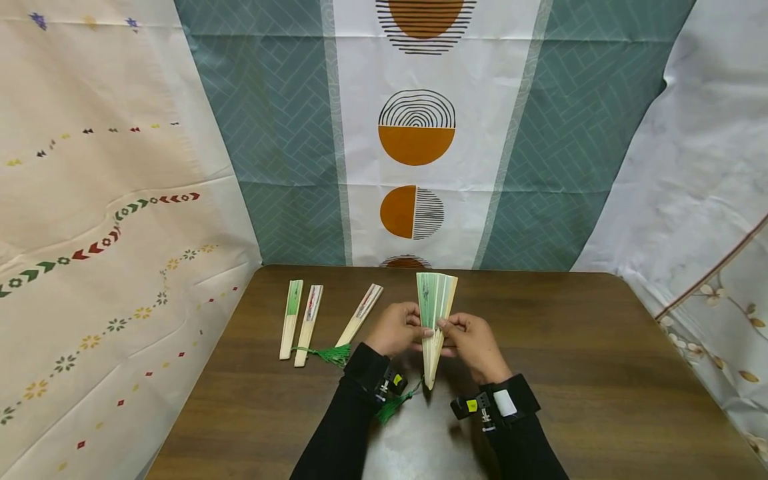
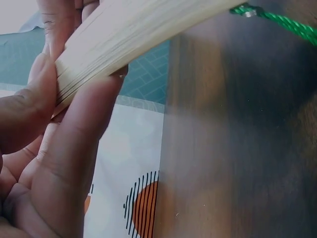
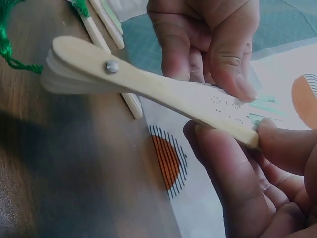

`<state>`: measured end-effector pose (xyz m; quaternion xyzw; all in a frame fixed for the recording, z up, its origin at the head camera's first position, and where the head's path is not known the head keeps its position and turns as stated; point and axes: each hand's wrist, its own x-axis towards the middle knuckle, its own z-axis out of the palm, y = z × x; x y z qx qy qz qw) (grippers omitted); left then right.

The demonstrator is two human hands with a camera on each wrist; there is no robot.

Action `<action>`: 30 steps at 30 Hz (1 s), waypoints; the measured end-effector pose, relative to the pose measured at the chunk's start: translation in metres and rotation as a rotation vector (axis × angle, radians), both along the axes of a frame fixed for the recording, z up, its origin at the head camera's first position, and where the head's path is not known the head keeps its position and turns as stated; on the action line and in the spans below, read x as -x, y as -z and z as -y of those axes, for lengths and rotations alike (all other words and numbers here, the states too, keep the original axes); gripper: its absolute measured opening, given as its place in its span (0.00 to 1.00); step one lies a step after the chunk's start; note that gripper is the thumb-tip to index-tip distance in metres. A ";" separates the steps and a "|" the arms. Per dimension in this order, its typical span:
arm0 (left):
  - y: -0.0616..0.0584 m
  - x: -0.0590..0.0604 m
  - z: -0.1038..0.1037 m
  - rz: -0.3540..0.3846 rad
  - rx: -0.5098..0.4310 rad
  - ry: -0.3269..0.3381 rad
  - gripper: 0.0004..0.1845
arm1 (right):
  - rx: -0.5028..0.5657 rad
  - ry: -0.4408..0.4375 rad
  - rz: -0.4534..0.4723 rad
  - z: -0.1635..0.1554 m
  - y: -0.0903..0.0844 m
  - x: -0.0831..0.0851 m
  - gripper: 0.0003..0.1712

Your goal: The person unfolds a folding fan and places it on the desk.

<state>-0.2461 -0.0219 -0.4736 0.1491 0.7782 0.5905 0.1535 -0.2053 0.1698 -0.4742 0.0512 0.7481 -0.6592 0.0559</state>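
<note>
My left hand [image 1: 396, 329] and right hand [image 1: 474, 343] pinch pale bamboo fan [image 1: 435, 313], smooth flat slats, green pleated paper partly spread, above brown wood-grain table [image 1: 570, 373]. Three closed fans [image 1: 309, 323] lie at ten o'clock.

Held between two hands: a fan [image 3: 148, 89], pale wood, slanting from upper left down to lower right. Metal rivet [image 3: 112, 66] through the rounded pivot end at left. Right hand [image 3: 247, 183] pinching the far end from below, thumb on the outer rib. Left hand [image 3: 208, 39] gripping from above. Green tassel [image 3: 10, 44] at the left edge. Closed fans [image 3: 106, 22] lying on the brown table [image 3: 74, 173] beyond.
</note>
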 end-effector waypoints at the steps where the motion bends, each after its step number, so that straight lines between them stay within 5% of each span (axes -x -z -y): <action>1: 0.000 0.000 0.000 -0.002 0.001 0.000 0.05 | 0.002 0.002 0.005 -0.001 0.000 0.000 0.15; 30: -0.007 0.000 0.010 0.024 -0.067 -0.059 0.10 | 0.181 0.080 0.009 -0.008 -0.002 0.003 0.15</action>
